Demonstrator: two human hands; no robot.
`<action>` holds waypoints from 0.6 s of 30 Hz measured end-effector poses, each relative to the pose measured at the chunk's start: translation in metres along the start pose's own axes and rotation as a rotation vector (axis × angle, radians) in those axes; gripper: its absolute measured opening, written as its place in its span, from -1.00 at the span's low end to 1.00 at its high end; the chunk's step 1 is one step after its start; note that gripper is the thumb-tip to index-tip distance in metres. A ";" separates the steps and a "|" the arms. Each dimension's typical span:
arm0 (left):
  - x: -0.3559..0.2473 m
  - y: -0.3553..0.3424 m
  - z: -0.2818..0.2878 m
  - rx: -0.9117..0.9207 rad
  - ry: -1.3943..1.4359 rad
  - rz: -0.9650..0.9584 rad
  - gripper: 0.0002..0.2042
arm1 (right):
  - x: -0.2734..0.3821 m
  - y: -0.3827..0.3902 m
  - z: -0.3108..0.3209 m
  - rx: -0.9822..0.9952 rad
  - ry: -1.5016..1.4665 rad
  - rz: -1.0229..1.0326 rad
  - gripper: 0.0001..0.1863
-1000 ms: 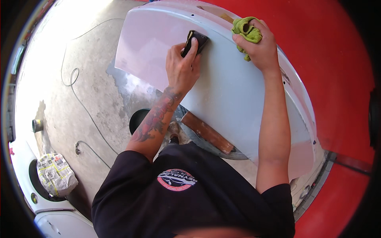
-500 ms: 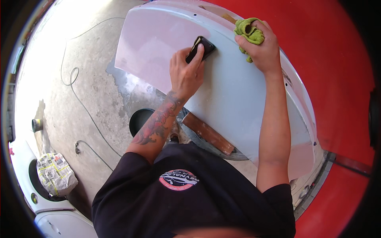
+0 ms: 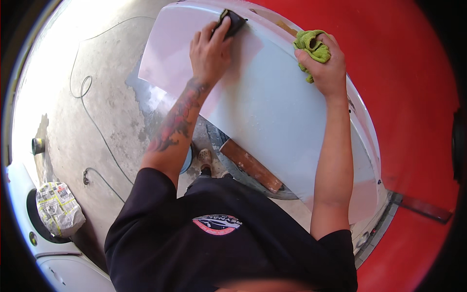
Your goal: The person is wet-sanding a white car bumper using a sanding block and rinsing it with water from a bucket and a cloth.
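Note:
A curved car body panel (image 3: 272, 107), pale blue-white with pink areas at its ends, lies across the view in front of me. At its far edge, my left hand (image 3: 209, 56) grips a black sanding block (image 3: 233, 23) with a yellowish side, held against the pink surface. My right hand (image 3: 331, 68) is closed around a crumpled green cloth (image 3: 314, 46) by the panel's right rim. The fingertips inside the cloth are partly hidden.
A brown wooden board (image 3: 250, 165) sits under the panel's near edge, on a dark round support. A red surface (image 3: 408, 97) borders the right. Thin hose (image 3: 99, 129) loops over the concrete. A paper-covered wheel (image 3: 61, 209) and a blue bucket (image 3: 187, 161) are at left.
My left hand has slid the sanding block away from me and slightly left, from the panel's middle to its far edge. My right hand still holds the cloth, nearly in place.

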State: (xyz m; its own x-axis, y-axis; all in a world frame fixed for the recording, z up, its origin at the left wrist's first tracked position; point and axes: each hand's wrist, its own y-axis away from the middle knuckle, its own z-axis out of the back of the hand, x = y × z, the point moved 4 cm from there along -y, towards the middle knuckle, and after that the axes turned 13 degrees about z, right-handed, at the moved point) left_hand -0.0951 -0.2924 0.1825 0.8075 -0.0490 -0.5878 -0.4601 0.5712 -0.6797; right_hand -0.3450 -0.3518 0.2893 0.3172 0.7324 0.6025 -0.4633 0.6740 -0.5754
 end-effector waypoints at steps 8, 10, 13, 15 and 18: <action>-0.001 0.101 0.011 0.062 0.103 0.049 -0.57 | -0.003 0.004 0.005 0.000 0.036 -0.045 -0.60; 0.003 0.121 0.019 0.127 0.065 0.020 -0.58 | 0.000 0.001 0.004 0.017 0.054 -0.037 -0.59; 0.009 0.038 0.010 0.092 0.181 -0.087 -0.58 | -0.001 -0.001 0.000 0.024 0.054 -0.027 -0.58; 0.016 -0.025 -0.003 0.022 0.177 -0.107 -0.54 | -0.002 0.000 0.001 0.013 0.038 -0.026 -0.57; 0.013 -0.018 -0.007 -0.004 0.170 -0.082 -0.51 | -0.007 0.001 0.003 0.011 0.000 -0.042 -0.56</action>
State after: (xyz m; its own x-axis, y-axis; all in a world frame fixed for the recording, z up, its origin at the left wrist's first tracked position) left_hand -0.0789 -0.3089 0.1847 0.7685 -0.2337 -0.5956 -0.3969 0.5560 -0.7303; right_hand -0.3500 -0.3560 0.2861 0.3365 0.7033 0.6262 -0.4583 0.7033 -0.5435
